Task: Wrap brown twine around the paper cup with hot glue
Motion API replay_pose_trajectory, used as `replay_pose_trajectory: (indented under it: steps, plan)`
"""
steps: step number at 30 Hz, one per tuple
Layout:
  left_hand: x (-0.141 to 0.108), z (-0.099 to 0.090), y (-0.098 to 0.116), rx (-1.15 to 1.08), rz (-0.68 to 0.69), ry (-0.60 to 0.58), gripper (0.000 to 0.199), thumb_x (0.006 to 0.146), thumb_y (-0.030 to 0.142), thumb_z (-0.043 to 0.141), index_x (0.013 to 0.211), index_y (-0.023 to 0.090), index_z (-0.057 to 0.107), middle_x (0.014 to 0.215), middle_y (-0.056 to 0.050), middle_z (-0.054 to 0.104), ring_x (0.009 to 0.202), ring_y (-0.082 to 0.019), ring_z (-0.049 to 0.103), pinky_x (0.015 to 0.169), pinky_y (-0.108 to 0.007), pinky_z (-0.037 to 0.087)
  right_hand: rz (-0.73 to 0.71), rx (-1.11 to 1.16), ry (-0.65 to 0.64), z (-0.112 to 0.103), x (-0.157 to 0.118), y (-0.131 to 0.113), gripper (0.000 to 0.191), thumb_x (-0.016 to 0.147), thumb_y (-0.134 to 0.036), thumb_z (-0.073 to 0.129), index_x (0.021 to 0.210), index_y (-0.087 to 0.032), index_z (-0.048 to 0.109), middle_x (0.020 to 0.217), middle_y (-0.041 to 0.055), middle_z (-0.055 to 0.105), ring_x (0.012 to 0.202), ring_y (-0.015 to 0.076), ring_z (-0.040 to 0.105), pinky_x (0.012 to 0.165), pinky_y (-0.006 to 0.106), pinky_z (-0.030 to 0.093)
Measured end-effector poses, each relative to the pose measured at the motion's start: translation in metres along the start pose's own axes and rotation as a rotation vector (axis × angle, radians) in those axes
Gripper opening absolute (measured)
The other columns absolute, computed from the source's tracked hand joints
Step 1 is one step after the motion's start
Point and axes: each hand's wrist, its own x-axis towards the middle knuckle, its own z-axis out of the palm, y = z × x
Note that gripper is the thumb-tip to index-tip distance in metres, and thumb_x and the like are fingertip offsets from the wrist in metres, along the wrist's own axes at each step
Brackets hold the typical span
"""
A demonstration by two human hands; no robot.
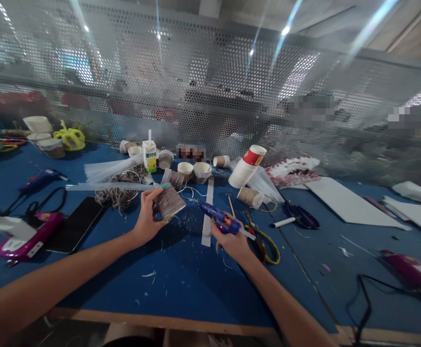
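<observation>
My left hand (148,216) is closed around a paper cup wrapped in grey-brown yarn (170,202), tilted, its pale rim turned toward the lower right. In my right hand (232,241) is a blue hot glue gun (220,217), with a glue stick jutting from its back. Its nozzle points up and left, toward the cup but apart from it. A white strip (207,226) lies flat between my hands. Behind the held cup sits a tangled heap of grey-brown yarn (119,193). Yellow-handled scissors (271,248) lie beside my right hand.
Stacked paper cups (244,172) lean at back right, near a twine-wrapped cup (250,197). A drink carton (150,156) stands behind the yarn. On the left are a phone (76,225), a purple power strip (29,238) and another glue gun (38,181). Perforated metal panels (210,91) rise behind.
</observation>
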Motion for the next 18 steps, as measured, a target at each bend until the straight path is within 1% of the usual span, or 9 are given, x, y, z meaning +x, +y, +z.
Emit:
replay_pose_trajectory:
  steps: [2,5,6,9,11,13,14,16,18]
  plan:
    - [0.001,-0.001,0.002,0.05,-0.004,-0.012,0.068,0.072,0.022,0.071,0.13,0.031,0.036,0.12,-0.007,0.032,0.115,-0.025,0.045,0.082,-0.036,0.055,-0.05,-0.212,0.069,-0.003,0.004,0.003,0.033,0.067,-0.046,0.071,0.069,-0.023,0.048,0.065,-0.0008,0.053,0.059,0.0176,0.054,0.057,0.029,0.047]
    - [0.003,-0.002,0.004,0.12,-0.007,-0.021,0.068,0.073,0.023,0.07,0.132,0.032,0.038,0.12,-0.007,0.033,0.117,-0.026,0.043,0.085,-0.038,0.054,-0.141,-0.742,0.172,-0.012,0.014,0.016,0.047,0.065,-0.057,0.072,0.08,-0.02,0.048,0.082,0.0078,0.057,0.07,0.0246,0.058,0.061,0.034,0.047]
    - [0.003,-0.003,0.005,0.134,0.001,-0.019,0.067,0.074,0.022,0.069,0.132,0.033,0.038,0.12,-0.007,0.033,0.117,-0.026,0.042,0.086,-0.039,0.054,-0.153,-0.871,0.19,-0.016,0.018,0.022,0.051,0.066,-0.061,0.07,0.084,-0.018,0.048,0.086,0.011,0.057,0.072,0.0266,0.059,0.062,0.036,0.048]
    - [0.003,-0.003,0.006,0.16,0.025,-0.003,0.066,0.074,0.021,0.068,0.132,0.034,0.038,0.121,-0.007,0.033,0.119,-0.027,0.041,0.089,-0.04,0.052,-0.235,-1.048,0.252,-0.024,0.025,0.034,0.062,0.064,-0.064,0.07,0.092,-0.013,0.048,0.092,0.0178,0.054,0.087,0.0367,0.057,0.073,0.048,0.047]
    - [0.003,-0.002,0.006,0.166,0.021,0.008,0.067,0.074,0.021,0.068,0.133,0.034,0.038,0.121,-0.007,0.033,0.118,-0.027,0.041,0.087,-0.039,0.052,-0.302,-1.028,0.286,-0.025,0.025,0.033,0.067,0.064,-0.059,0.072,0.103,-0.011,0.046,0.102,0.0218,0.052,0.1,0.0424,0.052,0.08,0.056,0.044]
    - [0.002,-0.001,0.006,0.167,0.011,0.013,0.069,0.073,0.022,0.069,0.134,0.033,0.038,0.12,-0.007,0.033,0.117,-0.026,0.042,0.085,-0.038,0.053,-0.399,-0.915,0.251,-0.02,0.021,0.024,0.064,0.068,-0.045,0.07,0.115,-0.012,0.041,0.114,0.0227,0.048,0.112,0.0422,0.046,0.089,0.058,0.04]
    - [0.002,-0.001,0.007,0.165,0.008,0.014,0.07,0.073,0.021,0.069,0.134,0.033,0.037,0.12,-0.007,0.033,0.116,-0.026,0.043,0.085,-0.038,0.053,-0.461,-0.831,0.195,-0.015,0.017,0.019,0.059,0.071,-0.036,0.067,0.119,-0.014,0.039,0.119,0.0206,0.046,0.117,0.0391,0.044,0.094,0.057,0.037]
    - [0.001,0.0,0.008,0.158,0.013,0.016,0.072,0.071,0.021,0.07,0.135,0.032,0.037,0.12,-0.007,0.034,0.117,-0.026,0.042,0.087,-0.039,0.052,-0.538,-0.621,0.073,-0.004,0.007,0.008,0.051,0.076,-0.027,0.059,0.12,-0.019,0.036,0.119,0.0153,0.048,0.115,0.0315,0.046,0.097,0.052,0.038]
    - [0.0,0.001,0.009,0.142,0.015,0.015,0.073,0.071,0.02,0.07,0.135,0.031,0.037,0.121,-0.007,0.034,0.118,-0.026,0.041,0.089,-0.04,0.052,-0.519,-0.4,-0.012,0.009,-0.002,0.0,0.038,0.08,-0.024,0.055,0.113,-0.022,0.037,0.117,0.0131,0.049,0.111,0.0265,0.05,0.095,0.046,0.041]
